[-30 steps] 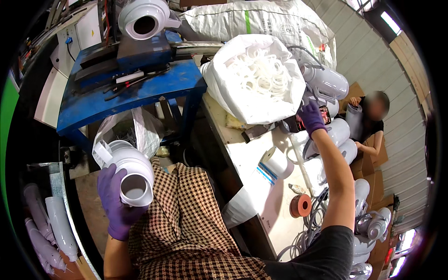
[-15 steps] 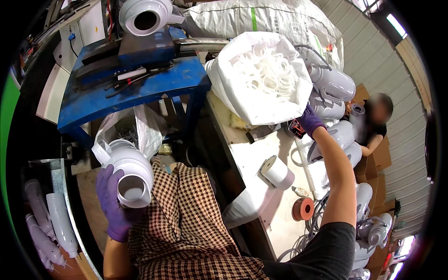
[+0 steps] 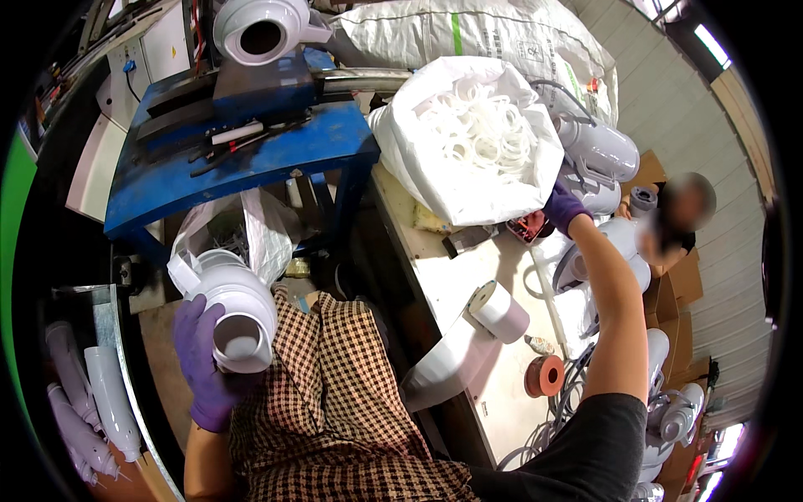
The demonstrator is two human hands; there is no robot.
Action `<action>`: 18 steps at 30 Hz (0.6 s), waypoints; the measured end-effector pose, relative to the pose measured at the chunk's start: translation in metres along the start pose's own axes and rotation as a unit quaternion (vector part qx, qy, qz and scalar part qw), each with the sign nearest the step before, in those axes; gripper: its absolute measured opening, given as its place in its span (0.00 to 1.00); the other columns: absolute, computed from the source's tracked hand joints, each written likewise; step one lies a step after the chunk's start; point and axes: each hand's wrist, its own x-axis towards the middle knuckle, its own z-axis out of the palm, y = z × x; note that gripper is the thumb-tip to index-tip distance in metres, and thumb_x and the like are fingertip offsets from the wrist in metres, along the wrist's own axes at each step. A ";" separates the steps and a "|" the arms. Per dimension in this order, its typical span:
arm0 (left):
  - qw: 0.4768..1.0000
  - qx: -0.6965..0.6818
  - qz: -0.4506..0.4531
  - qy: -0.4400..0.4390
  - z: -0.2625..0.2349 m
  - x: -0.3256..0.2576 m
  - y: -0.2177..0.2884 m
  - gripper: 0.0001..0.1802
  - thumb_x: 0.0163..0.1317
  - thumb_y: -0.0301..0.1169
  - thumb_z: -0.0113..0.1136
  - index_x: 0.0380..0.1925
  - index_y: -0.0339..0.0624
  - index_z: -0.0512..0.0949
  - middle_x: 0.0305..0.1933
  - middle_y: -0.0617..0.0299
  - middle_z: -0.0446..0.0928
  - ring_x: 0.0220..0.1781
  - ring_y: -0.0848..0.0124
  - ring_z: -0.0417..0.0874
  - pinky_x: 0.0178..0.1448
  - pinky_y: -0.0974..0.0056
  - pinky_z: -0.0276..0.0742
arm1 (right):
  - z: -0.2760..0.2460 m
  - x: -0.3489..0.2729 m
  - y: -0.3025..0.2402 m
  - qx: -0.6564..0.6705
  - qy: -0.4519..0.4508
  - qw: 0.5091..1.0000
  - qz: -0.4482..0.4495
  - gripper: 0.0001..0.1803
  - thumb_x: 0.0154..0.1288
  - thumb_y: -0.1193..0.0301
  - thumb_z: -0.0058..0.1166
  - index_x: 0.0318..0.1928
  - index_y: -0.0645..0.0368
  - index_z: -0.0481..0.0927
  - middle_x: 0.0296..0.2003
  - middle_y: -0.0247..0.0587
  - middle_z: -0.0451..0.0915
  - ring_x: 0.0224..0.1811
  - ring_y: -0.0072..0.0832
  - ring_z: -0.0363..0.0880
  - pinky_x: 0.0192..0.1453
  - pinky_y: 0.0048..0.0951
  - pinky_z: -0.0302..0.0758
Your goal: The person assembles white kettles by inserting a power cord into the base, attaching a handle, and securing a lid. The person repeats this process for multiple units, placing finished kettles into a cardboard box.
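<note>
My left hand point(image 3: 201, 360), in a purple glove, is wrapped round a glossy white jug-like housing point(image 3: 242, 297) with a side handle. Its round open mouth tilts up towards me, above my checked apron. My right arm reaches out to the far right of the bench. There my right hand point(image 3: 565, 207), gloved in purple too, is by the lower right side of an open white sack point(image 3: 393, 138) full of white plastic rings point(image 3: 477, 125). A small red-and-black item point(image 3: 527, 226) lies just beside it. The right fingers are mostly hidden behind the sack and hand.
On the white bench point(image 3: 447, 272) are a white paper roll point(image 3: 499, 311), a reddish-brown ring spool point(image 3: 544, 376) and grey cables. White housings point(image 3: 598, 151) line its right side, where another person point(image 3: 669, 226) works. A blue stand point(image 3: 251, 167) and a bin of white tubes point(image 3: 113, 402) are at left.
My right hand has shifted slightly up and right along the sack's side, covering more of the red-and-black item. My left hand and the housing stay nearly still. The other person has moved.
</note>
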 end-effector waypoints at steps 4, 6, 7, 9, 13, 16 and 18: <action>0.999 -0.013 0.026 -0.012 -0.001 0.004 0.001 0.45 0.42 0.33 0.82 0.64 0.39 0.73 0.67 0.41 0.73 0.70 0.40 0.73 0.73 0.43 0.70 | 0.016 -0.011 -0.009 0.015 0.027 0.999 -0.029 0.28 0.73 0.69 0.46 0.72 0.55 0.71 0.72 0.43 0.71 0.76 0.36 0.65 0.80 0.33 0.60; 0.999 -0.014 0.040 -0.012 -0.001 0.004 0.003 0.45 0.42 0.33 0.83 0.64 0.39 0.73 0.67 0.42 0.74 0.70 0.40 0.73 0.73 0.43 0.70 | 0.022 -0.005 -0.017 0.155 -0.012 0.988 0.022 0.26 0.74 0.68 0.46 0.71 0.55 0.73 0.69 0.44 0.74 0.73 0.37 0.69 0.77 0.34 0.65; 1.000 -0.011 0.025 -0.012 -0.002 0.001 0.002 0.45 0.42 0.33 0.83 0.64 0.40 0.73 0.67 0.42 0.74 0.70 0.40 0.73 0.73 0.43 0.69 | 0.024 0.001 -0.020 0.225 -0.031 0.973 0.047 0.25 0.75 0.68 0.46 0.70 0.55 0.73 0.68 0.44 0.75 0.71 0.37 0.71 0.75 0.34 0.67; 1.000 -0.011 -0.004 -0.003 0.001 -0.005 0.001 0.46 0.42 0.33 0.83 0.64 0.40 0.73 0.67 0.42 0.74 0.70 0.40 0.73 0.73 0.42 0.69 | 0.026 0.011 -0.020 0.083 -0.007 0.996 -0.008 0.25 0.72 0.66 0.52 0.68 0.55 0.75 0.64 0.44 0.79 0.65 0.37 0.78 0.69 0.35 0.73; 1.000 -0.021 0.019 -0.004 0.003 0.004 0.005 0.46 0.42 0.34 0.83 0.64 0.40 0.73 0.67 0.43 0.74 0.70 0.39 0.73 0.73 0.41 0.69 | 0.045 0.001 0.000 -0.054 0.013 0.998 -0.032 0.30 0.67 0.63 0.59 0.69 0.54 0.75 0.68 0.48 0.76 0.70 0.36 0.73 0.74 0.39 0.68; 0.998 -0.031 0.046 0.005 0.005 0.002 -0.001 0.46 0.42 0.35 0.83 0.64 0.40 0.73 0.67 0.42 0.74 0.69 0.39 0.73 0.73 0.40 0.68 | 0.047 -0.014 0.015 0.268 0.019 0.962 0.037 0.39 0.57 0.58 0.69 0.69 0.51 0.75 0.72 0.50 0.70 0.77 0.37 0.64 0.81 0.42 0.55; 0.999 0.002 0.047 0.009 0.001 -0.001 -0.001 0.46 0.42 0.35 0.83 0.64 0.40 0.72 0.67 0.42 0.74 0.69 0.38 0.74 0.74 0.40 0.67 | 0.026 -0.009 -0.027 0.077 -0.010 0.997 -0.025 0.46 0.48 0.56 0.76 0.69 0.50 0.75 0.73 0.51 0.69 0.78 0.40 0.61 0.84 0.43 0.49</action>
